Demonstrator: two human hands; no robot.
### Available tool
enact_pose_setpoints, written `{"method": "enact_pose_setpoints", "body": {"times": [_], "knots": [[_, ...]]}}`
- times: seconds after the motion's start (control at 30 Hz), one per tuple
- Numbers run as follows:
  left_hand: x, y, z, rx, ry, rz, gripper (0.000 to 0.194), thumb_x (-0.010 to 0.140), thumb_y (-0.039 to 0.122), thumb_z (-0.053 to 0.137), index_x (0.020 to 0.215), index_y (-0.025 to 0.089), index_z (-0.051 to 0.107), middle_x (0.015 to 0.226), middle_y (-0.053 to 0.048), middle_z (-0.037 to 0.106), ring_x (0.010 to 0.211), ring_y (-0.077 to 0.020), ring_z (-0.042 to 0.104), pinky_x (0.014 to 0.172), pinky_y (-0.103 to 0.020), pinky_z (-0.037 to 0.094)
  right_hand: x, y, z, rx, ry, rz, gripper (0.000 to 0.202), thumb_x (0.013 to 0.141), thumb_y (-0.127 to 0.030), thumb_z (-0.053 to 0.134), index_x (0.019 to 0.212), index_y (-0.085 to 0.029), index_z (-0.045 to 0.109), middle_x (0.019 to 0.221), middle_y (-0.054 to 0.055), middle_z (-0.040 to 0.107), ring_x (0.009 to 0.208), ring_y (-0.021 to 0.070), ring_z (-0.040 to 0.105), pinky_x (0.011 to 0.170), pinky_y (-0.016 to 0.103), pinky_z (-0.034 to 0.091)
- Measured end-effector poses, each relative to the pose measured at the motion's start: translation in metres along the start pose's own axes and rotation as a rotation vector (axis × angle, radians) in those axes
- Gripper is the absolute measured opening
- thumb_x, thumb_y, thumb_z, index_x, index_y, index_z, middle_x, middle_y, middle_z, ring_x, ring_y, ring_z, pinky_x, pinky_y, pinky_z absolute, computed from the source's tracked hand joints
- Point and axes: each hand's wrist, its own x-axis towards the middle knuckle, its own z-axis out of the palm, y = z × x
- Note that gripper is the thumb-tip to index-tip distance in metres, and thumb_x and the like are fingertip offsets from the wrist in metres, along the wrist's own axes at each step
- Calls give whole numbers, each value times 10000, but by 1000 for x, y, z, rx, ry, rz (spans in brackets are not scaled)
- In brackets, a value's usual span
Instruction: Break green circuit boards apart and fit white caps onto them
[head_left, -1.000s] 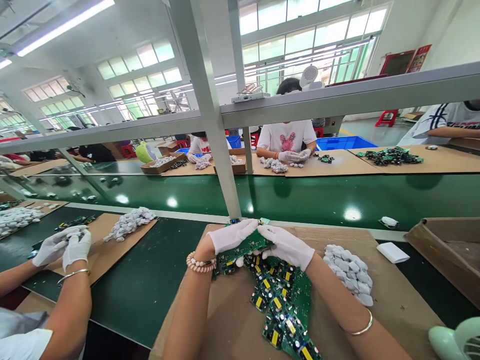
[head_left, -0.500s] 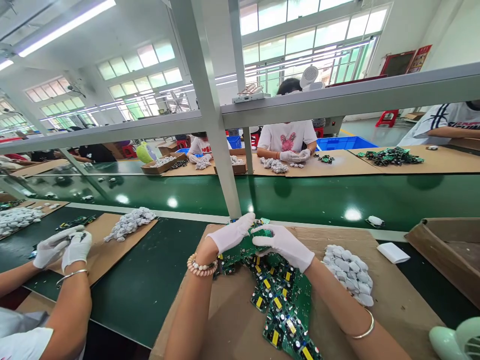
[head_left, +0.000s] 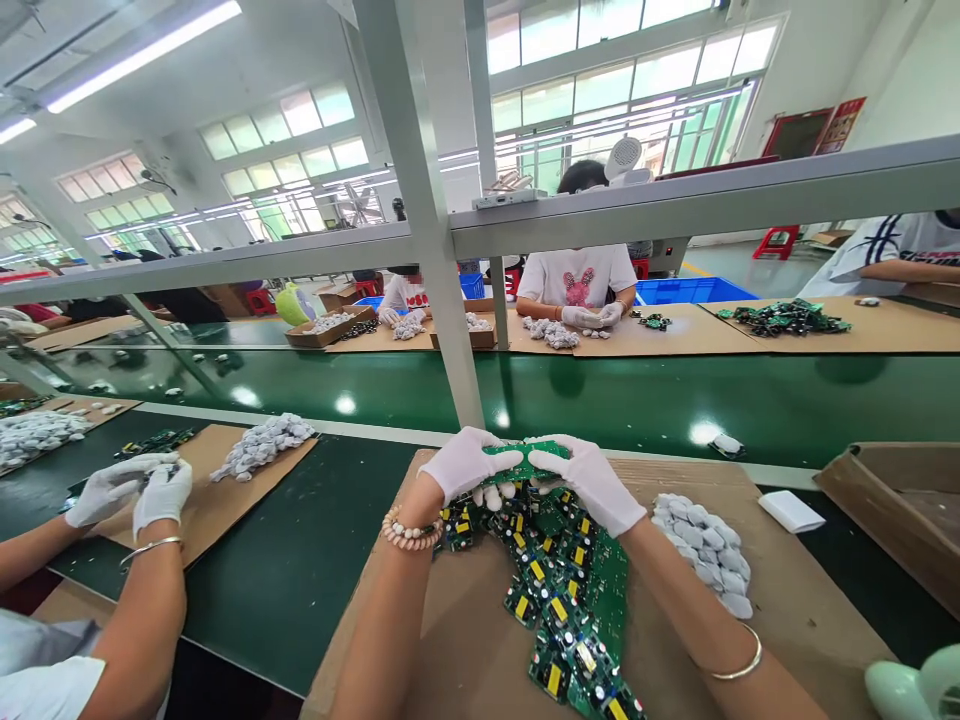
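Both of my hands wear white gloves and grip one green circuit board [head_left: 525,458], held a little above a heap at the back of my cardboard sheet. My left hand [head_left: 469,465] is closed on the board's left end, thumb on top. On its right end my right hand [head_left: 592,478] is closed in the same way. Below and in front of them lies a pile of circuit boards [head_left: 559,606] with yellow parts. To the right of my right forearm sits a heap of white rounded pieces [head_left: 705,548]. The undersides of my fingers are partly hidden by the board.
A cardboard box [head_left: 892,510] and a folded white paper [head_left: 791,510] stand at the right. A pale green fan [head_left: 915,685] is at the lower right corner. A metal post [head_left: 450,330] rises beyond my hands. At left, a co-worker's gloved hands [head_left: 139,495] work.
My left hand has turned and now grips the board's left end, thumb on top. The board is now held level between both hands. The white piece on the green belt has shifted left.
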Motion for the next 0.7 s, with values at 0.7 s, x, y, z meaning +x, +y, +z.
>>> {"method": "enact_pose_setpoints", "body": {"times": [0.7], "knots": [[0,1,0,-11,119,21,370,758,525,555,725,159,508,484,8,609,297,-73,484,273,-158,292,12,22,1,59,-46,87,380,664,-417,698,957,-191,613,879,43,654,635,132,617,560,266,562]]}}
